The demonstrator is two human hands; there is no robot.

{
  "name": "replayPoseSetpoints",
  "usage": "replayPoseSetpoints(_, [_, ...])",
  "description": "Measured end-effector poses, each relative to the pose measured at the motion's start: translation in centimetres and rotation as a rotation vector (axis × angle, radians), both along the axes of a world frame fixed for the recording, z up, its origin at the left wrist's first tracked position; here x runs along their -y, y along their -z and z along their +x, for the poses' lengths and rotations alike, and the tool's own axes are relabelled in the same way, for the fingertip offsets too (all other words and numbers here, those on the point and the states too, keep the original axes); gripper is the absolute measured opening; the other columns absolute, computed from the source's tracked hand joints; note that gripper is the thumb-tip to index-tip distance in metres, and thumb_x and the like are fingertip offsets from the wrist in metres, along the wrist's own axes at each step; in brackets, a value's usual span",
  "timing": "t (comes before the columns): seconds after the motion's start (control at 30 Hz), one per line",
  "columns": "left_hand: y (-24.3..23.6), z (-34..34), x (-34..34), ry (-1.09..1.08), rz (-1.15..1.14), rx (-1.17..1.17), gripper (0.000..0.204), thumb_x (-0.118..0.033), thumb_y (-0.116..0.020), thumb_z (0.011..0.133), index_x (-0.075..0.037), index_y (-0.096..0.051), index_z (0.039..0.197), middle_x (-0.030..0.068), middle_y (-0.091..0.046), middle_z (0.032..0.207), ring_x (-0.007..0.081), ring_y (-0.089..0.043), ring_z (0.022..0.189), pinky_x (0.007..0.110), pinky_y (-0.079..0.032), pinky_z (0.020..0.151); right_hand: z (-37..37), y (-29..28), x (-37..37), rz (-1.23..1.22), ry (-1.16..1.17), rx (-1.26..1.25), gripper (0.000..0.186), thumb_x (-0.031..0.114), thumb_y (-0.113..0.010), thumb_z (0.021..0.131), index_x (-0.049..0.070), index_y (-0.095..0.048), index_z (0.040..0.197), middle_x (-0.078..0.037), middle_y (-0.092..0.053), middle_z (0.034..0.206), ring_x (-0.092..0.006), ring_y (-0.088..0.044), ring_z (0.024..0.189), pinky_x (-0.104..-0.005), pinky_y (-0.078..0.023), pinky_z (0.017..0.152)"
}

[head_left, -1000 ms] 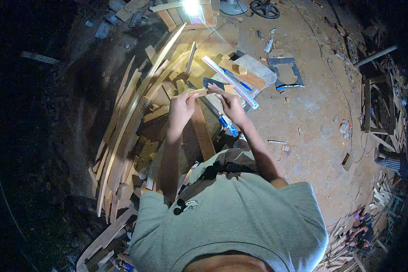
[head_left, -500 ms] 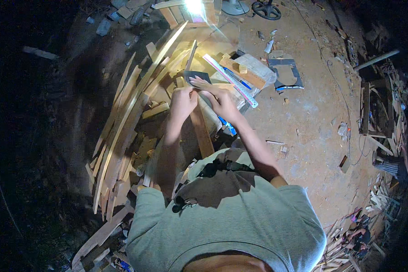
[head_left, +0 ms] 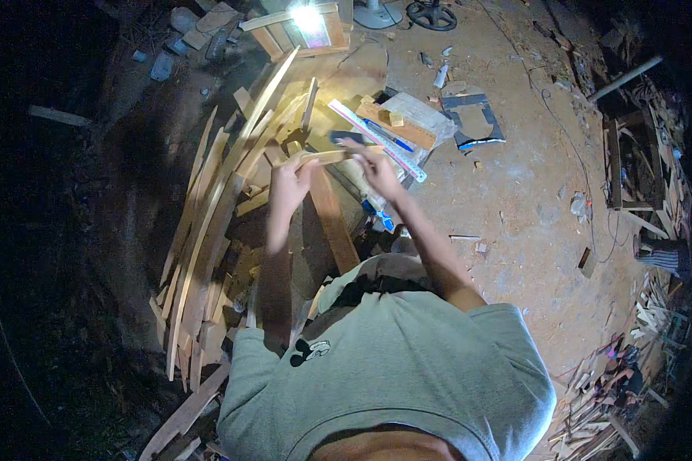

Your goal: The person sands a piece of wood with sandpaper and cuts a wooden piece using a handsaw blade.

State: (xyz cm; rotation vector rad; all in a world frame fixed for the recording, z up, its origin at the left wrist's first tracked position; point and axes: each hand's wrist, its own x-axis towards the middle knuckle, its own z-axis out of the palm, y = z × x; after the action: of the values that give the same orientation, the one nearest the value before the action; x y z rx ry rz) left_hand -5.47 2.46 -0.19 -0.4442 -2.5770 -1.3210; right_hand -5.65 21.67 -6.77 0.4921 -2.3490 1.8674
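A short pale wooden strip [head_left: 331, 157] lies crosswise in front of me, its left end pinched in the closed fingers of my left hand [head_left: 288, 188]. Over its right part is my right hand [head_left: 380, 174], somewhat smeared by motion. A dark sheet [head_left: 347, 138], probably sandpaper, shows at the fingertips of that hand, which appear closed on it. Just beyond my right hand, a white and pink ruler [head_left: 404, 157] and a blue pen [head_left: 392, 136] lie beside a wooden block [head_left: 407, 127].
Long wooden slats [head_left: 200, 246] are piled at my left. A bright lamp [head_left: 306, 17] shines from a wooden frame [head_left: 337, 31] ahead. On the dirt floor at right lies a dark-edged piece of board [head_left: 473, 123]; a wooden rack [head_left: 630, 177] stands farther right. Below my hands runs a brown plank [head_left: 334, 219].
My hands have moved apart, baring the wooden strip between them. The right hand and dark sheet have shifted right along it. The whole view has swung slightly.
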Motion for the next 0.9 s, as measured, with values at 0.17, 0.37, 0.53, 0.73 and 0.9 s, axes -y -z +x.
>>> replayPoseSetpoints(0.17, [-0.4, 0.2, -0.7, -0.026, -0.026, 0.034, 0.014, -0.012, -0.058, 0.08, 0.0, -0.061, 0.086, 0.0182, -0.061, 0.074, 0.0251, -0.062, 0.065, 0.03, -0.044, 0.055, -0.5, 0.0, -1.6, 0.118, 0.06, 0.249, 0.029, 0.01, -0.046, 0.087, 0.007, -0.052, 0.115, -0.012, -0.053, 0.117, -0.0235, -0.049, 0.111, -0.0328, -0.038, 0.093])
replayPoseSetpoints(0.37, [-0.5, -0.5, -0.2, -0.019, -0.024, -0.042, 0.014, -0.013, -0.058, 0.079, 0.0, -0.061, 0.084, 0.0185, -0.06, 0.071, 0.0274, -0.061, 0.062, 0.031, -0.043, 0.053, 0.7, -2.2, 0.4, -0.139, -0.098, -0.092, 0.028, 0.009, -0.044, 0.088, 0.005, -0.052, 0.114, -0.01, -0.055, 0.114, -0.0218, -0.045, 0.115, -0.0309, -0.028, 0.1])
replayPoseSetpoints(0.53, [1.6, -1.0, 0.7, -0.096, -0.066, -0.017, 0.013, -0.011, -0.058, 0.079, 0.001, -0.061, 0.083, 0.017, -0.059, 0.065, 0.0268, -0.06, 0.057, 0.032, -0.042, 0.049, -0.9, 2.3, -3.2, 0.273, 0.136, 0.182, 0.024, 0.018, -0.05, 0.087, 0.006, -0.056, 0.107, -0.022, -0.058, 0.078, -0.0201, -0.055, 0.061, -0.0329, -0.043, 0.058])
replayPoseSetpoints(0.73, [0.8, 0.2, -0.2, -0.034, 0.08, -0.046, 0.013, -0.011, -0.057, 0.08, 0.0, -0.061, 0.085, 0.0169, -0.06, 0.069, 0.0245, -0.061, 0.059, 0.031, -0.042, 0.05, -0.8, -3.8, -2.9, 0.313, 0.356, 0.128, 0.021, 0.021, -0.053, 0.084, 0.006, -0.061, 0.097, -0.021, -0.057, 0.069, -0.0306, -0.056, 0.059, -0.0372, -0.043, 0.055])
replayPoseSetpoints(0.9, [-0.5, 0.7, -1.7, -0.009, -0.033, -0.045, 0.013, -0.011, -0.056, 0.08, -0.001, -0.061, 0.085, 0.0171, -0.06, 0.069, 0.0276, -0.06, 0.06, 0.032, -0.043, 0.05, 1.0, -5.7, 1.6, 0.21, 0.221, 0.126, 0.022, 0.017, -0.053, 0.08, 0.006, -0.061, 0.097, -0.023, -0.058, 0.08, -0.0363, -0.059, 0.072, -0.0397, -0.046, 0.062])
